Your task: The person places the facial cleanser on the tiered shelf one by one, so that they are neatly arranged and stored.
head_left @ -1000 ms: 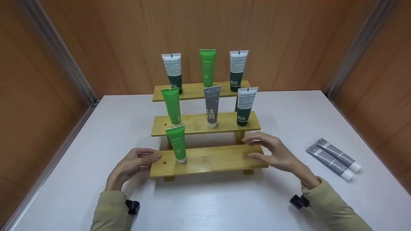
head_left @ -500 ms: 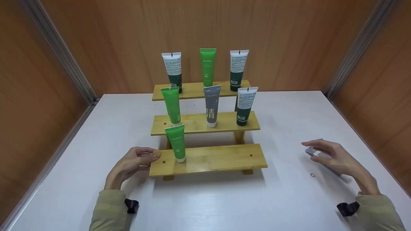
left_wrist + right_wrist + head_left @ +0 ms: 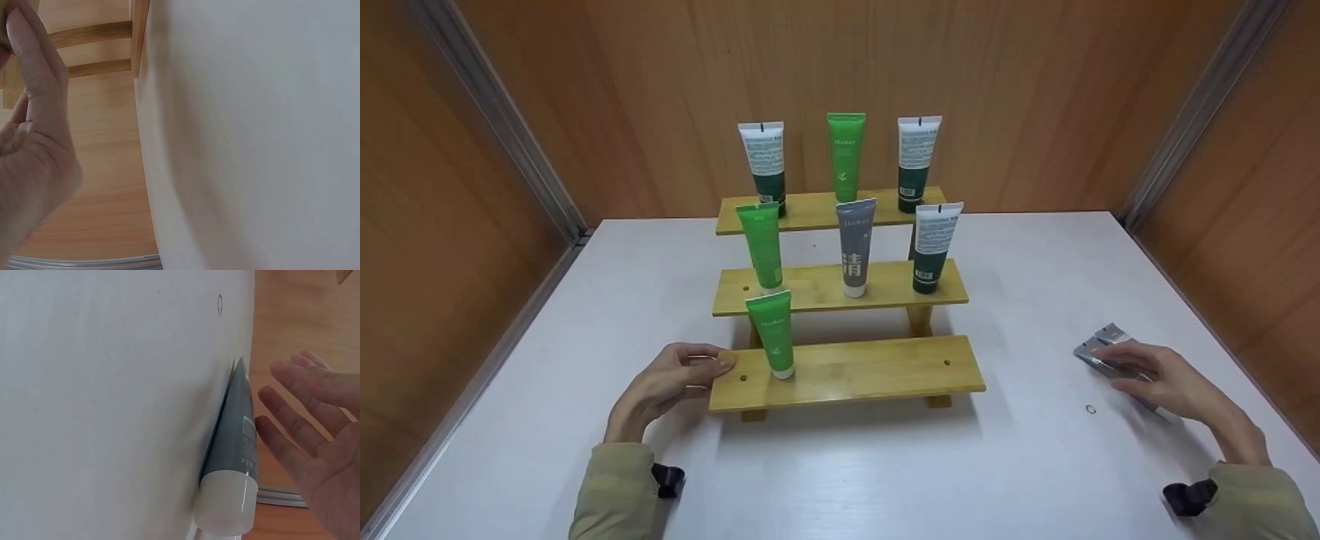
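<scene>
My left hand (image 3: 671,382) pinches the left end of the lowest board of a three-tier wooden display stand (image 3: 877,367), thumb on top. A green squeeze tube (image 3: 772,334) stands cap-down near that end. On the right, my right hand (image 3: 1174,379) hovers with loosely bent, spread fingers over two grey squeeze tubes (image 3: 1099,360) lying side by side, partly hiding them. The right wrist view shows the fingers (image 3: 281,444) beside one grey tube (image 3: 233,433) with a white cap, not wrapped around it.
The middle board carries a green tube (image 3: 763,247), a grey tube (image 3: 855,247) and a white-and-dark-green tube (image 3: 934,247). Three more tubes stand on the top board (image 3: 810,206). A small ring (image 3: 1090,409) lies on the white table (image 3: 847,480). Wooden walls (image 3: 1020,97) enclose it.
My right hand has left the stand's right end, moved right and come down over the grey tubes. The ring has come into view. My left hand keeps its grip on the board.
</scene>
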`<action>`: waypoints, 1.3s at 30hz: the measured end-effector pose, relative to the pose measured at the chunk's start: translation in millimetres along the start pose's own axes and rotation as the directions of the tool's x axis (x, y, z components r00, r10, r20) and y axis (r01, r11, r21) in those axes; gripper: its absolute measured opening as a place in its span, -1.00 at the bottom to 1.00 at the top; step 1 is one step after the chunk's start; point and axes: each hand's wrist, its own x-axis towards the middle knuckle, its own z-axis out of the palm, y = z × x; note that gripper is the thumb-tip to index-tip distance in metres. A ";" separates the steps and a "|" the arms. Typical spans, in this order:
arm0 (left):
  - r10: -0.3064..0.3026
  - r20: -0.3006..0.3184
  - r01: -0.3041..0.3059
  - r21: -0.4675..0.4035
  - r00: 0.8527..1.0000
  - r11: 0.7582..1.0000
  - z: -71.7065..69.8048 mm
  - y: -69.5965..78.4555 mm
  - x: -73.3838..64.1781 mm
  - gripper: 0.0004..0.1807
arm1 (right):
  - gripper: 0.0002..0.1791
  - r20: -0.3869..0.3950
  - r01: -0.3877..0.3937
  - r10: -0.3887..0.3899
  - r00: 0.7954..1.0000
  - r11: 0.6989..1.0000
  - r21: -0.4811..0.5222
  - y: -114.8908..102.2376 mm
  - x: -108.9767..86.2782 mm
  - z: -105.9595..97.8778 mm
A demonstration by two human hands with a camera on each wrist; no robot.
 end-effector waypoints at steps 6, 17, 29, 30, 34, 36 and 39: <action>-0.001 0.004 0.001 -0.008 1.000 1.000 0.6 0.4 0.0 -0.42 | -0.56 0.000 -0.064 0.064 0.998 0.998 -0.022 3.7 -3.9 -2.8; 0.001 -0.002 -0.001 -0.013 1.000 1.000 -0.3 1.5 -1.1 -0.44 | -0.52 0.055 -0.144 0.147 0.988 0.988 -0.048 0.3 -0.6 -1.0; -0.003 -0.007 0.003 -0.001 1.000 1.000 0.6 -0.3 0.4 -0.43 | -0.55 -0.029 -0.195 0.193 0.981 0.979 -0.063 0.4 2.2 3.0; -0.005 -0.008 0.005 -0.002 1.000 1.000 0.6 -0.2 0.3 -0.42 | -0.54 -0.040 -0.206 0.203 0.978 0.976 -0.071 0.6 2.1 3.0; -0.014 -0.023 0.014 -0.012 1.000 1.000 0.7 0.5 -0.3 -0.39 | -0.50 -0.072 -0.256 0.249 0.966 0.960 -0.117 -1.1 2.5 2.4; -0.013 -0.022 0.013 -0.015 1.000 1.000 0.6 0.5 -0.4 -0.39 | -0.47 -0.070 -0.289 0.282 0.957 0.947 -0.139 -1.0 2.4 2.0; -0.013 -0.020 0.013 -0.015 1.000 1.000 1.0 0.7 0.2 -0.41 | -0.43 -0.049 -0.333 0.330 0.943 0.928 -0.165 -0.1 1.6 1.8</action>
